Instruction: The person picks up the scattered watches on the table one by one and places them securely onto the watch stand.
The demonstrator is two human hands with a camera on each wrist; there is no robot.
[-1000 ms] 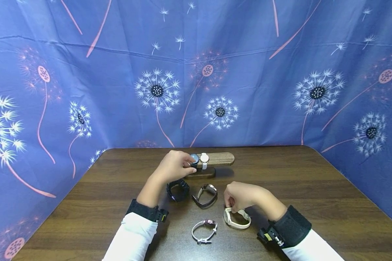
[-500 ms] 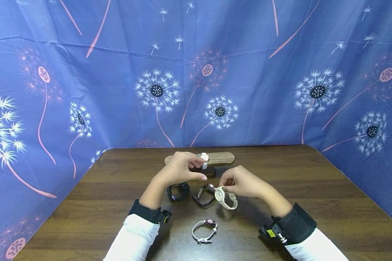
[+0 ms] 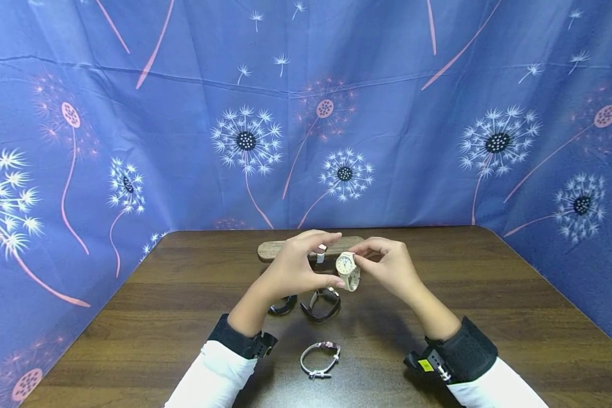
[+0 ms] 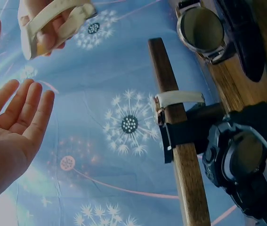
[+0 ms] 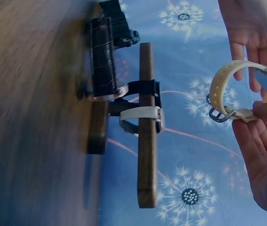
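Observation:
A cream wristwatch (image 3: 345, 264) with a buckled strap is held up above the table, its dial facing the head camera. My right hand (image 3: 389, 265) pinches it at the strap between thumb and fingers. On its other side my left hand (image 3: 302, 262) is spread, fingers fairly straight and thumb apart. In the left wrist view those fingers (image 4: 27, 110) hold nothing and sit away from the cream watch (image 4: 53, 19). Behind both hands stands a wooden watch stand (image 3: 272, 249) bearing a white-strapped watch (image 3: 321, 256) and a dark-strapped one (image 4: 180, 134), partly hidden by my left hand.
On the table (image 3: 183, 317) lie a dark brown strap watch (image 3: 320, 314), a black watch (image 3: 285, 306) partly covered by my left arm, and a thin white-strapped watch (image 3: 318, 374) nearer the front. A blue dandelion-print cloth (image 3: 413, 187) hangs behind the table's back edge.
My right hand has lifted the cream watch off the table and carried it up and left. My left hand has left the dark watch on the stand and moved right, opening toward the cream watch.

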